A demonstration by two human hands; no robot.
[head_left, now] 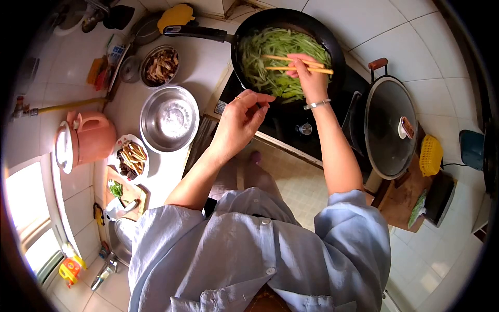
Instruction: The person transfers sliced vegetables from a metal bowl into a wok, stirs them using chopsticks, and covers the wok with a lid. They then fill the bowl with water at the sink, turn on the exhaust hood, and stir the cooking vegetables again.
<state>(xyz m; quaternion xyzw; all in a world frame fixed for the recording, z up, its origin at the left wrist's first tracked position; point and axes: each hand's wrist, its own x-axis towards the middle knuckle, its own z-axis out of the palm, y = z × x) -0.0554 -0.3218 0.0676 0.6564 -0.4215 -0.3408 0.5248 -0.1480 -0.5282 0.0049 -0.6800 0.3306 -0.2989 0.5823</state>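
Long wooden chopsticks are gripped in my right hand, which is above the black frying pan. Their tips reach into the shredded green vegetable that covers the pan's bottom. My left hand hovers by the pan's near rim, palm turned partly down. Its fingers are curled in toward the thumb, and I cannot make out whether anything small is between them. The pan sits on a black gas stove, its handle pointing left over the counter.
Left of the stove are an empty metal bowl, a bowl of brown cooked pieces, a plate of sliced strips and a pink kettle. A lidded wok stands at the right, with a yellow basket beyond it.
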